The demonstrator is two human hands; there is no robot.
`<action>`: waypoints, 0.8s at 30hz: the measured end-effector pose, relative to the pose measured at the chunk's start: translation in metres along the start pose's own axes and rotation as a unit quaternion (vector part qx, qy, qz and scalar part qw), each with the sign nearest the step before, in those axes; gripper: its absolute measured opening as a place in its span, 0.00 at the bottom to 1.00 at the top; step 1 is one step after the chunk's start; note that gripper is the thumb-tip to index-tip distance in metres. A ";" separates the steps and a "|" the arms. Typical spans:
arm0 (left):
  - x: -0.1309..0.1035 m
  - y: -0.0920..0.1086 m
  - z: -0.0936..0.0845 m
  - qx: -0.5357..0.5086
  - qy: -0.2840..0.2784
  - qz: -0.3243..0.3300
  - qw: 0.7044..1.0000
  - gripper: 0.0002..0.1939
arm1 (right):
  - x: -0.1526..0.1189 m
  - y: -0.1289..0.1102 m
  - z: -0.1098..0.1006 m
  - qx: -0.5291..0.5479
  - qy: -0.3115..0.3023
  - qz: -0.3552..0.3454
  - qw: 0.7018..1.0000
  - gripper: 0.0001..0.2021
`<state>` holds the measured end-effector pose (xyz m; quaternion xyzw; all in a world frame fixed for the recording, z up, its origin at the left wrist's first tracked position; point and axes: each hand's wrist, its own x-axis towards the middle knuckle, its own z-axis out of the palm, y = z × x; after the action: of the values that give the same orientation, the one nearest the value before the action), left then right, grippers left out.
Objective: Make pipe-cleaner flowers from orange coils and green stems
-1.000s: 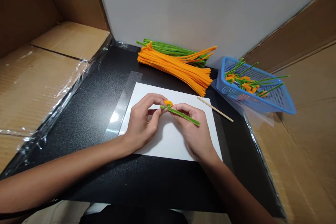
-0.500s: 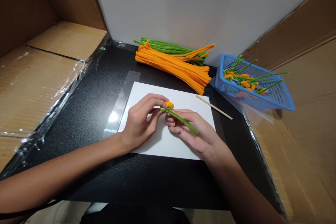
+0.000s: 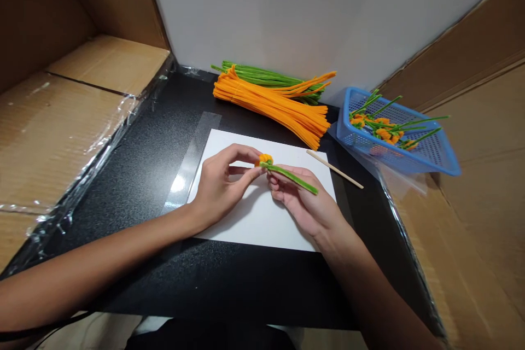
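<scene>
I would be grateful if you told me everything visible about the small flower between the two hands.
The small flower has a rounded, ridged orange head, green at its base, and a fairly straight green stem. It looks soft and fuzzy, like pipe cleaner. It is above the white paper, head to the left, stem slanting toward the lower right of the picture. The left hand pinches it near the head; the right hand is behind the stem, its exact contact unclear.
</scene>
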<state>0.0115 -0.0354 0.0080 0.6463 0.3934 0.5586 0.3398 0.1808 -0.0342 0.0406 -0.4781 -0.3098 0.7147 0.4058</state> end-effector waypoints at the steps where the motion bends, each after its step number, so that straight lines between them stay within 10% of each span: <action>1: 0.001 0.000 0.000 -0.010 0.005 -0.026 1.000 0.05 | 0.001 0.001 0.000 -0.010 0.014 -0.023 1.000 0.08; 12: 0.004 -0.001 -0.001 0.042 -0.002 -0.044 0.998 0.02 | 0.000 0.007 -0.001 -0.231 0.068 -0.209 0.948 0.11; 24: 0.008 -0.002 -0.001 -0.107 -0.011 -0.102 0.989 0.05 | -0.001 0.005 0.000 -0.193 0.047 -0.176 0.964 0.07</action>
<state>0.0112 -0.0274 0.0103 0.5689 0.3912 0.5530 0.4665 0.1792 -0.0373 0.0368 -0.5182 -0.5013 0.5355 0.4396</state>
